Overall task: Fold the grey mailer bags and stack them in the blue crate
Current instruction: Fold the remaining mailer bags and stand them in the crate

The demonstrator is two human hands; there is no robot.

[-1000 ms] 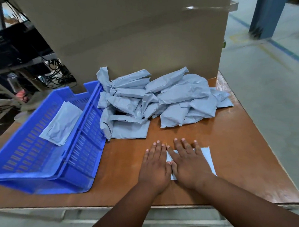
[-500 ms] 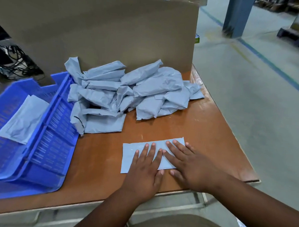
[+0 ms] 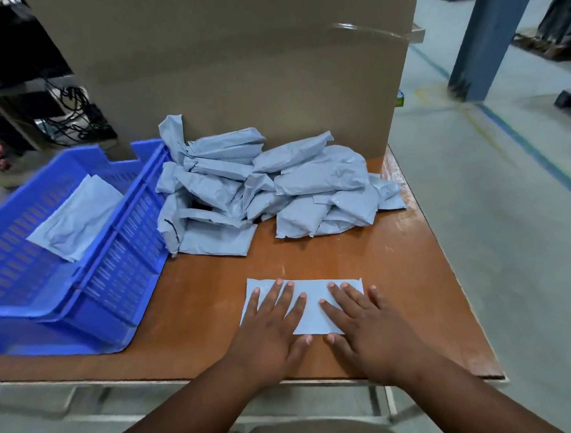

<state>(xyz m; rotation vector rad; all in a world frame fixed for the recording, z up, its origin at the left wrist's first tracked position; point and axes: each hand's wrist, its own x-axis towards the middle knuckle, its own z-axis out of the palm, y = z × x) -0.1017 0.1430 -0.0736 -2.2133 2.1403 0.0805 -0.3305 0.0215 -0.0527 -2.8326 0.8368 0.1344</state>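
Head view — downward, close over table [image 3: 208, 298]

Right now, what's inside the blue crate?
One flat folded grey bag lies on the floor of the blue crate. The near wall hides part of the floor, so anything there cannot be seen.

Brown wooden table [image 3: 390, 260]: slotted blue plastic crate [image 3: 111, 274] at its left edge; heap of crumpled grey plastic mailer bags [image 3: 278, 190] against a tall cardboard box [image 3: 218, 66] at the rear; one flattened grey mailer bag [image 3: 313, 302] near the front edge.
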